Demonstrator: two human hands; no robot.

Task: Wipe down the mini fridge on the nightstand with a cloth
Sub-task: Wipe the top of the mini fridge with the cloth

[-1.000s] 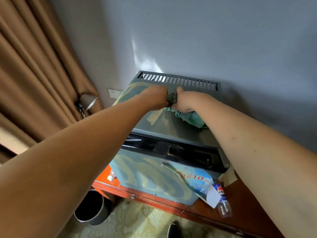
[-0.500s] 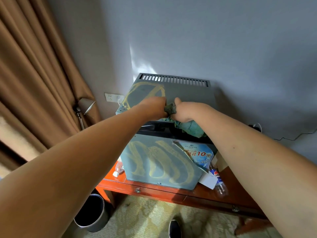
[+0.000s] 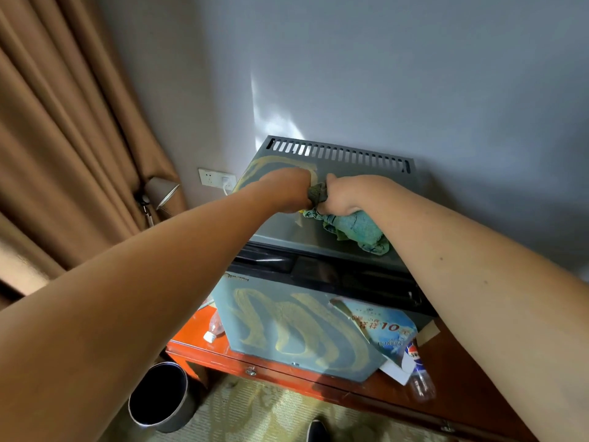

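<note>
Fingers point(image 3: 288, 199) of both hands curled round cloth point(image 3: 350, 228) — on fridge point(image 3: 357, 173) top.

Our two forearms are bare from the frame's edge to the wrists, with no sleeves, watch or rings showing on our left hand point(image 3: 288, 191) or right hand point(image 3: 342, 194); one dark shoe toe point(image 3: 315, 430) shows below.

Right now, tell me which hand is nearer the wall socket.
Left. The left hand sits on the fridge top's left part, just right of the socket. The right hand, gripping the cloth too, is farther right.
</note>
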